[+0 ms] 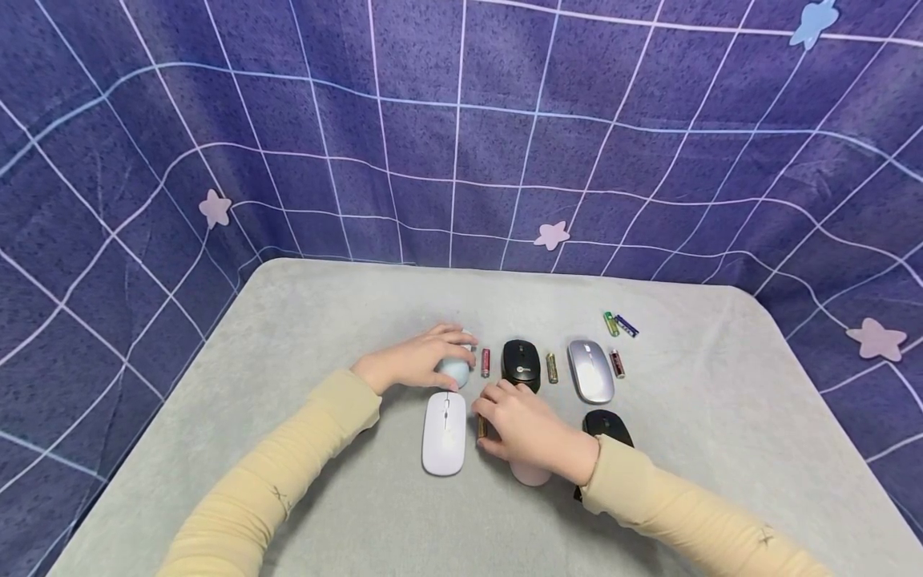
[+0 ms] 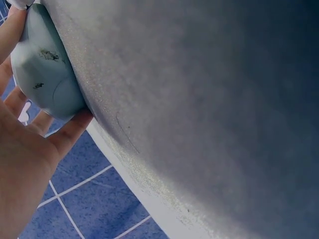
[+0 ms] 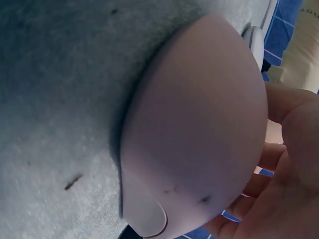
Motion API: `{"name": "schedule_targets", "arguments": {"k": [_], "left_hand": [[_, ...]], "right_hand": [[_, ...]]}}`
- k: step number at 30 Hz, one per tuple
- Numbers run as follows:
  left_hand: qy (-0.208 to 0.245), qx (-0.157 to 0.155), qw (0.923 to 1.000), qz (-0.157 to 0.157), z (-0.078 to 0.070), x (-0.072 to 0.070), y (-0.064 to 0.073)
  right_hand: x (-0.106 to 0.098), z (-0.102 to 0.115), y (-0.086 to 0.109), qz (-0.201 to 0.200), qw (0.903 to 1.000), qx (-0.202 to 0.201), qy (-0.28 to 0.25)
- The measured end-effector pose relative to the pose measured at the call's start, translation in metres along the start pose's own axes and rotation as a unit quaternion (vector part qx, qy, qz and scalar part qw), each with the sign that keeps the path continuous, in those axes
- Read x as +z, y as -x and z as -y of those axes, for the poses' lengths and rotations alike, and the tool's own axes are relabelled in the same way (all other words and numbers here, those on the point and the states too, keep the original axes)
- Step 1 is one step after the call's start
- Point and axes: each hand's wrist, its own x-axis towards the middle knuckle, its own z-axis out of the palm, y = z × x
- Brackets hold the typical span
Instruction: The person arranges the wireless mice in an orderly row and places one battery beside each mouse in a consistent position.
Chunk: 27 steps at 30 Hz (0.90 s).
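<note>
My left hand (image 1: pixel 425 358) grips a light blue computer mouse (image 2: pixel 47 74), thumb on one side and fingers on the other; the mouse lies on the cloth. In the head view the hand covers much of it. My right hand (image 1: pixel 522 425) reaches over a pink mouse (image 3: pixel 199 129), its palm hiding most of that mouse in the head view. Its fingertips and thumb pinch a gold-coloured battery (image 1: pixel 482 426) at the ends. Between the two hands lies a white mouse (image 1: pixel 444 433), flat and close to the left thumb.
A red battery (image 1: pixel 485 363), a black mouse (image 1: pixel 521 362), a gold battery (image 1: pixel 551 368), a silver mouse (image 1: pixel 591 371) and a dark red battery (image 1: pixel 617 364) form a row. Green (image 1: pixel 611 324) and blue (image 1: pixel 626 325) batteries lie behind. Another black mouse (image 1: pixel 607 426) is partly under the right sleeve.
</note>
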Motion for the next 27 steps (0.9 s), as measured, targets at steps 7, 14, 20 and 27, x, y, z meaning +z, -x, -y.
{"name": "schedule_targets", "arguments": {"k": [7, 14, 20, 27], "left_hand": [[0.006, 0.001, 1.0, -0.003, 0.0001, 0.001, -0.0006], [0.009, 0.006, 0.9999, -0.005, -0.0002, 0.0011, -0.0005], [0.006, 0.0, 1.0, -0.001, 0.0019, 0.0028, -0.0016], [0.006, -0.006, 1.0, 0.001, 0.0037, 0.0041, -0.0017]], "right_hand": [[0.004, 0.0012, 0.0011, 0.012, 0.9999, 0.001, 0.01], [0.0083, 0.0017, 0.0021, 0.013, 0.9998, 0.0, 0.012], [0.0096, 0.0008, 0.0019, 0.014, 0.9999, 0.0, 0.006], [0.0085, 0.0005, 0.0015, 0.023, 0.9997, 0.0, 0.002]]}}
